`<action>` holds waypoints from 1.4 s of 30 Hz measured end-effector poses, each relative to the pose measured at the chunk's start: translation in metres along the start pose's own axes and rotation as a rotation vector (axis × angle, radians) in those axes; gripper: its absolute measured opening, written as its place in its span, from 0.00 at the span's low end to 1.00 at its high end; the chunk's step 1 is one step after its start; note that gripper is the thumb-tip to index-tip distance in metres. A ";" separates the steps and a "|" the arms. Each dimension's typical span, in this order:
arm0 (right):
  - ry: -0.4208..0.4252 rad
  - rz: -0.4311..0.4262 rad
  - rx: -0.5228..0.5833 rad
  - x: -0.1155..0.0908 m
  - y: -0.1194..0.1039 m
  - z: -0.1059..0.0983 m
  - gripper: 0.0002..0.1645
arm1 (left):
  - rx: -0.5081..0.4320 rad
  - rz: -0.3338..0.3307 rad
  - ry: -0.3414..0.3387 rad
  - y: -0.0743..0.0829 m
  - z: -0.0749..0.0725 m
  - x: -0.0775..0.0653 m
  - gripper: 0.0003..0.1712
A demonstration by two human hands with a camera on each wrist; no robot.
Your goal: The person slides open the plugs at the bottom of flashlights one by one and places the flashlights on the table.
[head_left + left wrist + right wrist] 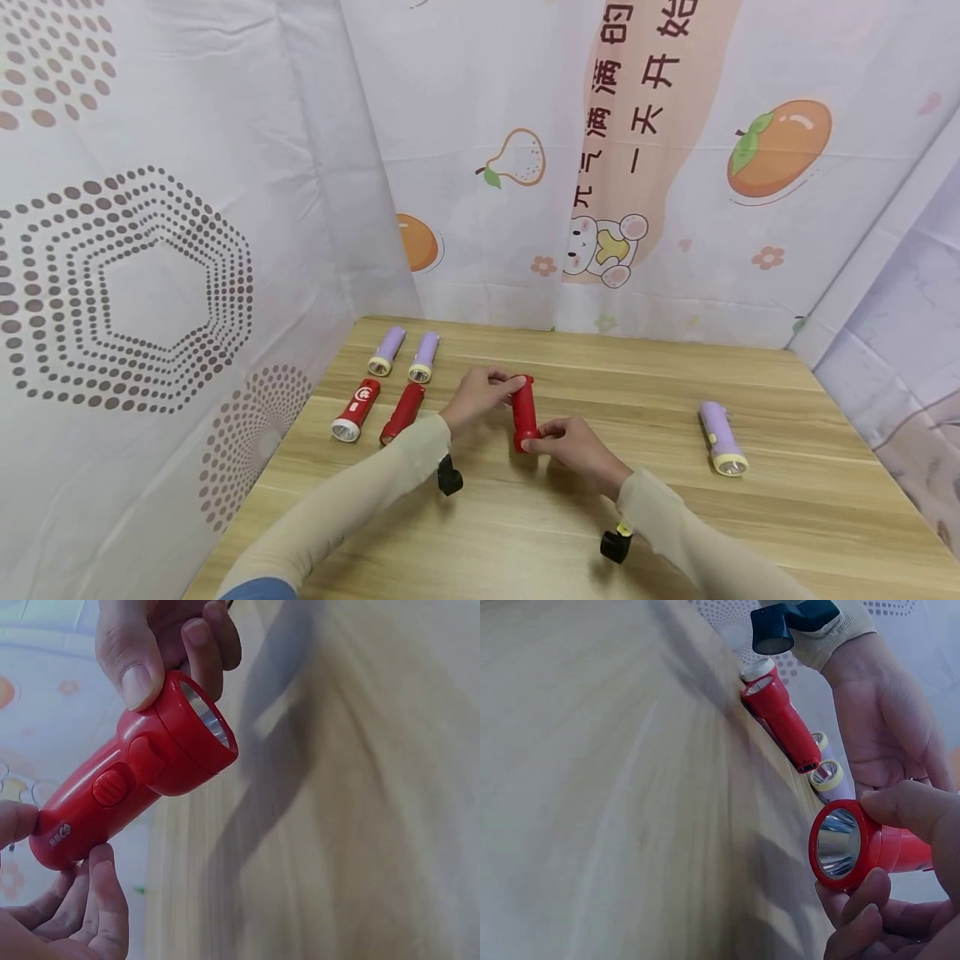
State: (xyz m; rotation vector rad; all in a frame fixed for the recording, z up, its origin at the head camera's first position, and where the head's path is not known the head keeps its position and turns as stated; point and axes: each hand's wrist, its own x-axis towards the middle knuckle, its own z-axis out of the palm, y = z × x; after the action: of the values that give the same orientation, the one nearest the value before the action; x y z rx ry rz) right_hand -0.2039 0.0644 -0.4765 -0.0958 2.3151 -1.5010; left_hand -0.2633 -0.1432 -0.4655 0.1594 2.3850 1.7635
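Note:
A red flashlight is held between both hands over the middle of the table. My left hand pinches its tail end between thumb and fingers. At the lamp end, my right hand grips the head, with the thumb on one side and fingertips on the other. In the left wrist view the flashlight's switch and a small white print near the tail show. The right wrist view shows its round silver reflector inside a red rim.
Left of the hands lie a red flashlight with a white head and an all-red flashlight. Behind them are two purple flashlights. Another purple flashlight lies at the right on the wooden table. Printed curtains hang behind and beside it.

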 end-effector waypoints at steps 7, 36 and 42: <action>-0.010 0.024 -0.007 -0.016 0.009 -0.007 0.24 | -0.022 0.005 -0.055 0.002 0.012 -0.013 0.23; -0.063 0.025 -0.022 -0.029 0.031 -0.015 0.27 | -0.022 0.030 -0.090 -0.008 0.028 -0.022 0.21; -0.052 0.029 -0.027 -0.030 0.032 -0.015 0.27 | -0.033 0.022 -0.089 -0.009 0.031 -0.022 0.21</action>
State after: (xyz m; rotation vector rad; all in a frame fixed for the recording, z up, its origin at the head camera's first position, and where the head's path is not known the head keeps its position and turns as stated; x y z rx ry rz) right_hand -0.1766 0.0987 -0.4917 -0.1075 2.2860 -1.4368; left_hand -0.2358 -0.1213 -0.4812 0.2553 2.3004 1.7652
